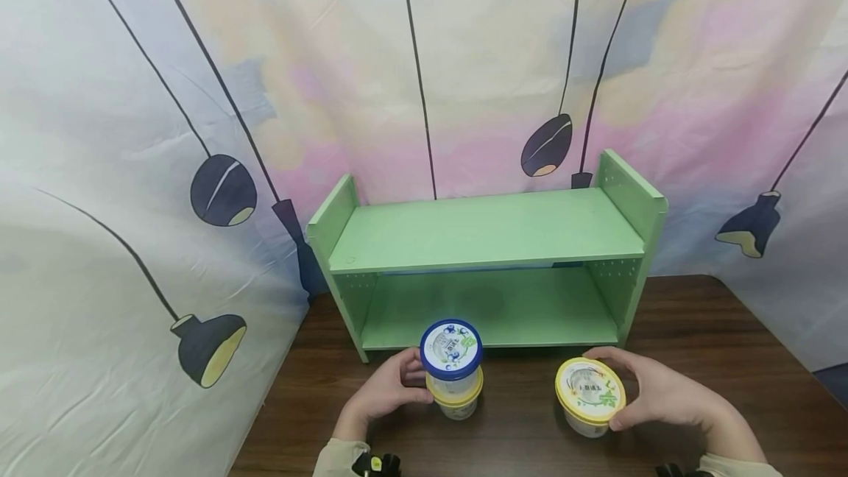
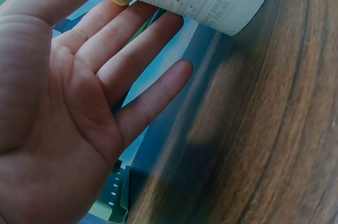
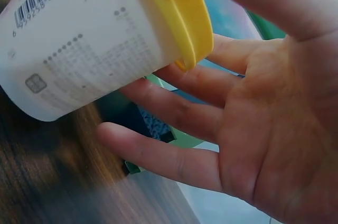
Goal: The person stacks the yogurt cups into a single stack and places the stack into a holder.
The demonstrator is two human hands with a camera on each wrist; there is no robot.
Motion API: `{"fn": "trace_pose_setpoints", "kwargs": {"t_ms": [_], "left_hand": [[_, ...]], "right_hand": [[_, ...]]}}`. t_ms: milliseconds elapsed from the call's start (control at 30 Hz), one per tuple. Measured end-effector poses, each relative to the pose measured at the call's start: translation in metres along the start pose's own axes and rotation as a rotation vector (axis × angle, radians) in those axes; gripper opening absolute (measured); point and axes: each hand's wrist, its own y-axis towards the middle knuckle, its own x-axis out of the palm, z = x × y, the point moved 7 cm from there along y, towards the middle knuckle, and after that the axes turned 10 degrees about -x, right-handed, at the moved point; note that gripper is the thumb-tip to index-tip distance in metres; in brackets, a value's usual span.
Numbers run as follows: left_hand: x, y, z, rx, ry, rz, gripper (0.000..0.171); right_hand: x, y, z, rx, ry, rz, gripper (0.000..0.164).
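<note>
Two white tubs stand stacked in the middle of the head view. The upper one is a blue-lidded tub (image 1: 452,350); under it is a yellow-lidded tub (image 1: 459,411). My left hand (image 1: 384,390) holds the lower tub from the left, thumb in front and fingers behind at its lid. Farther right, another yellow-lidded tub (image 1: 589,392) is held by my right hand (image 1: 672,397), thumb and fingers on either side of its lid. The right wrist view shows this tub's barcode side (image 3: 84,49), with the little finger extended away from it.
Behind the tubs, a green two-tier shelf (image 1: 490,234) stands on the dark wooden table (image 1: 517,440). Its raised side panels flank both boards. A cloth backdrop (image 1: 477,79) painted with hanging lamps covers the wall behind and to the left.
</note>
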Motion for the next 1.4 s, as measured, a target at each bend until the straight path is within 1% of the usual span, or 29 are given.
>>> {"fn": "trace_pose_setpoints", "kwargs": {"t_ms": [200, 400, 600, 733, 967, 1167, 1400], "left_hand": [[0.002, 0.000, 0.003, 0.000, -0.010, -0.005, 0.064], [0.003, -0.001, 0.004, 0.003, -0.008, -0.011, 0.061], [0.003, -0.001, 0.004, 0.008, -0.009, -0.018, 0.060], [0.003, -0.001, 0.001, 0.002, -0.017, -0.021, 0.063], [0.004, 0.001, 0.003, -0.005, -0.030, -0.024, 0.063], [0.005, 0.003, 0.003, 0.002, -0.035, -0.027, 0.062], [0.006, 0.003, 0.002, 0.005, -0.042, -0.035, 0.061]], "right_hand": [[-0.002, 0.001, -0.006, -0.020, -0.056, 0.046, 0.092], [-0.002, 0.001, -0.009, -0.026, -0.046, 0.095, 0.095], [-0.003, 0.001, -0.015, -0.042, -0.120, 0.142, 0.092], [-0.003, 0.002, -0.020, -0.034, -0.125, 0.160, 0.090], [-0.006, 0.008, -0.038, -0.038, -0.247, 0.212, 0.090], [-0.007, 0.012, -0.051, -0.046, -0.242, 0.248, 0.089], [-0.006, 0.017, -0.064, -0.076, -0.256, 0.311, 0.091]]}}
